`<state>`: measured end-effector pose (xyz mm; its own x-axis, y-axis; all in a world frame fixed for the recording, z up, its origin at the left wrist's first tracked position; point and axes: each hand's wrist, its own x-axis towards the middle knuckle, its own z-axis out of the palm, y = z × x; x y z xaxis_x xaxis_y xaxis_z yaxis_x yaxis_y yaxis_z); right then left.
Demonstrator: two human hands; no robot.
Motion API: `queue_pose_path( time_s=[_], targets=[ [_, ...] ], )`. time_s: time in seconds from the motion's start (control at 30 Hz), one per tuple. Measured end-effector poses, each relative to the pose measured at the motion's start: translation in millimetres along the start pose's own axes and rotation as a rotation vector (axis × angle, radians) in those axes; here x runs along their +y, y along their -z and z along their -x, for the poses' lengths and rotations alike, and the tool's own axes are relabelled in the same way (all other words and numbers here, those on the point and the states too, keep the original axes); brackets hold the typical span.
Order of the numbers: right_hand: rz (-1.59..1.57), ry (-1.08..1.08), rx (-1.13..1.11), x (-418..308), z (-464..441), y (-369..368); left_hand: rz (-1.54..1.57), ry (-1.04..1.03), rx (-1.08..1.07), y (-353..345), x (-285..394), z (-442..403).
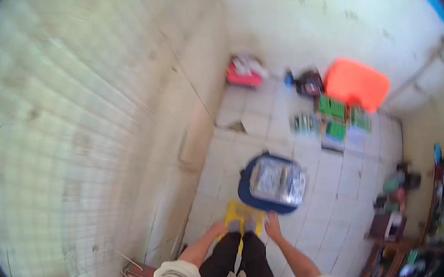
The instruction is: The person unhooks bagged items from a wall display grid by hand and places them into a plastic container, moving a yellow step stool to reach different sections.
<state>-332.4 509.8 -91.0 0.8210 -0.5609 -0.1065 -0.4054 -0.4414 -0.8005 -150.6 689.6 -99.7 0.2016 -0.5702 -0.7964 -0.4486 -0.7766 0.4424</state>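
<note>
My left hand [218, 228] is low in the head view, at the left edge of a flat yellow thing [235, 209] on the floor by my feet. My right hand [271, 221] is at its right edge, just below a dark blue, rounded bag or tub [247, 190]. Blur hides the fingers of both hands, so I cannot tell whether either grips the yellow thing. Shiny, clear-wrapped silvery packs [278, 178] lie on top of the blue thing. My feet, partly hidden by my legs, are over the yellow thing.
An orange plastic piece [357, 83] leans by the far wall, beside green-and-white packs [331, 106] and a dark bag [310, 83]. A red container [244, 76] stands in the corner. Cluttered wooden furniture [391, 253] is at lower right; a wall rises on the left.
</note>
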Motion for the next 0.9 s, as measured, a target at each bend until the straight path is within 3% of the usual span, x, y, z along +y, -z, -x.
queue_pose_path(
  time_s=[0.07, 0.1, 0.13, 0.2, 0.23, 0.27, 0.33, 0.4, 0.43, 0.5, 0.57, 0.63, 0.7, 0.83, 0.9],
  targets=[
    [0.103, -0.029, -0.207, -20, 16, 24, -0.044, 0.010, 0.230, -26, -45, 34],
    [0.064, -0.011, -0.044, -14, 24, 17, -0.064, 0.067, 0.177, -17, -47, 52],
    [0.123, 0.177, -0.012, 19, 19, 6, -0.005, -0.002, 0.276, -8, -43, 76],
    [0.016, 0.227, -0.040, -42, 1, 43, 0.394, 0.075, 0.408, 19, -18, 126],
    [-0.020, 0.242, -0.049, -62, -11, 48, 0.417, 0.082, 0.481, 30, -14, 138],
    [-0.024, 0.303, -0.066, -75, -37, 50, 0.480, -0.065, 0.557, 43, -9, 148],
    [0.254, 0.456, -0.198, -113, -84, 64, 0.596, -0.287, 0.663, 72, 17, 184],
    [0.093, 0.558, -0.028, -226, -121, 106, 0.565, -0.481, 0.798, 125, 58, 229],
    [-0.009, 0.766, 0.114, -268, -148, 115, 0.463, -0.581, 0.888, 147, 73, 252],
    [-0.102, 1.001, 0.209, -401, -161, 160, 0.544, -0.670, 0.936, 194, 155, 378],
    [-0.328, 1.132, 0.110, -510, -149, 205, 0.559, -0.832, 1.001, 212, 209, 481],
    [-0.604, 1.416, 0.102, -602, -118, 239, 0.196, -1.042, 1.302, 218, 224, 544],
    [-0.674, 1.697, 0.145, -676, -86, 264, 0.121, -1.177, 1.537, 216, 235, 593],
    [-0.941, 1.891, -0.166, -804, -46, 268, 0.048, -1.514, 2.155, 246, 260, 675],
    [-0.962, 1.820, -0.380, -862, -42, 256, -0.011, -1.414, 2.348, 280, 262, 722]
  ],
)
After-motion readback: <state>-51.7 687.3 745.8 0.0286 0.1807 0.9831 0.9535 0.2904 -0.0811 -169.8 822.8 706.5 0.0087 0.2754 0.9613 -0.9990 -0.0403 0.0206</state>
